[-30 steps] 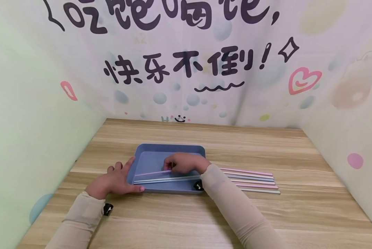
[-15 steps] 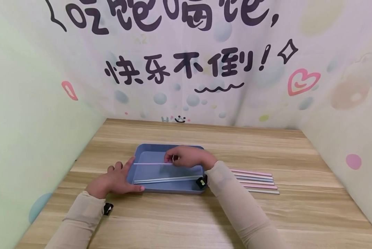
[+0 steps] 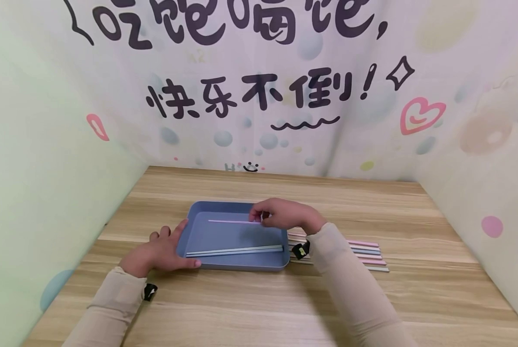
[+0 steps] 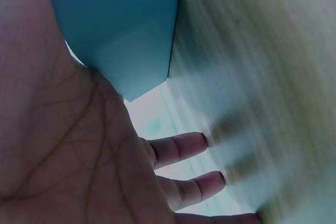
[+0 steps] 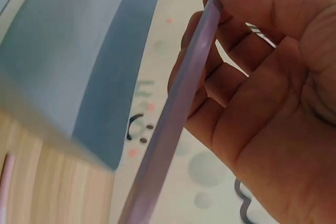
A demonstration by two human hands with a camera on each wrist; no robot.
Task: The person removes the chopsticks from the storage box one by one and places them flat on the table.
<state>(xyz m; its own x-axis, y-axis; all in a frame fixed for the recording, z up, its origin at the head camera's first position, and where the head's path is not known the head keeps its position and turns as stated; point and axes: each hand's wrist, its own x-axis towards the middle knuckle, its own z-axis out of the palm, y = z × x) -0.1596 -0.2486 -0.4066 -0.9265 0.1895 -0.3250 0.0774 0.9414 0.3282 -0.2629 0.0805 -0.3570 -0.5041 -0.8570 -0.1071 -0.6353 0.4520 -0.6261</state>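
In the head view a blue rectangular tray [image 3: 232, 263] lies on the table. My left hand [image 3: 159, 249] rests spread against its near left corner, index finger along the left rim and thumb at the front rim. The left wrist view shows the other fingers [image 4: 178, 149] extended beside the tray wall [image 4: 126, 40]. Over the tray's far right part, my right hand [image 3: 285, 213] pinches a pinkish-purple chopstick [image 3: 230, 221] between thumb and fingertips. The right wrist view has this chopstick [image 5: 176, 114] slanting past the palm. Two pale chopsticks [image 3: 234, 251] lie inside the tray near its front side.
Several pink, white and blue chopsticks [image 3: 369, 255] lie side by side on the wooden table [image 3: 224, 313], right of the tray and partly behind the right forearm. A printed curtain [image 3: 259, 140] rises behind the table, with walls at both sides.
My right hand has lifted the pinkish chopstick from among those in the tray and carried it back and to the right. My left hand has stayed at the tray's corner.
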